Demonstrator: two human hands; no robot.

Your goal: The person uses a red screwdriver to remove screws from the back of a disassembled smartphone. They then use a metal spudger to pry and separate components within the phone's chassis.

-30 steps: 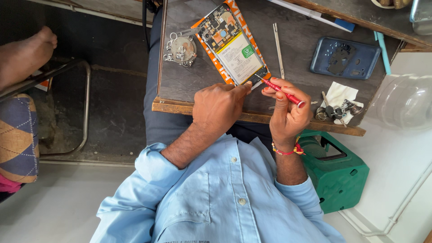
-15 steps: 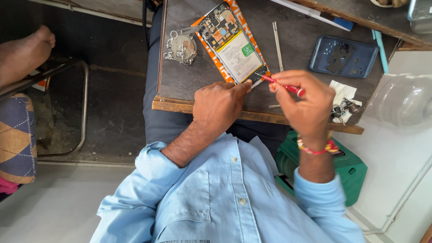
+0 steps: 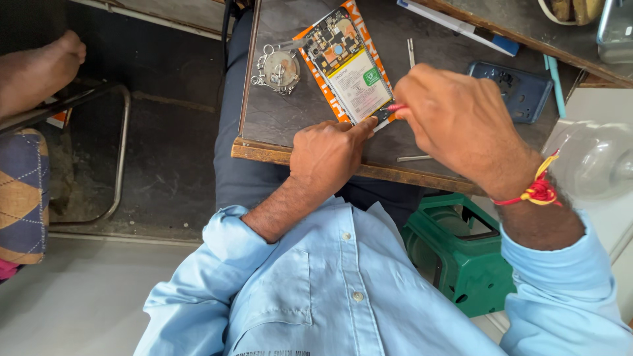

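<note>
Left hand (image 3: pixel 330 155): rests knuckles-up on the near edge of the table (image 3: pixel 290 112), forearm coming in from the near left. The fingers are curled under, with the forefinger stretched out and its tip pressing the near corner of the phone (image 3: pixel 346 66). It grips nothing.

Right hand (image 3: pixel 455 122): held above the table to the right of the phone, back of the hand toward the camera, wrist bent, a red thread band on the wrist. The fingers are closed around a red tool (image 3: pixel 395 107); only the tip shows, touching the phone's near right edge. The grip itself is hidden by the hand.

Phone: opened, back removed, board and battery exposed, lying on an orange mat (image 3: pixel 353 13) at an angle, mid-table.

Surroundings: a round metal part (image 3: pixel 280 68) lies left of the phone; a blue back cover (image 3: pixel 521 89) lies right of the right hand; a green stool (image 3: pixel 455 250) stands below the table.
</note>
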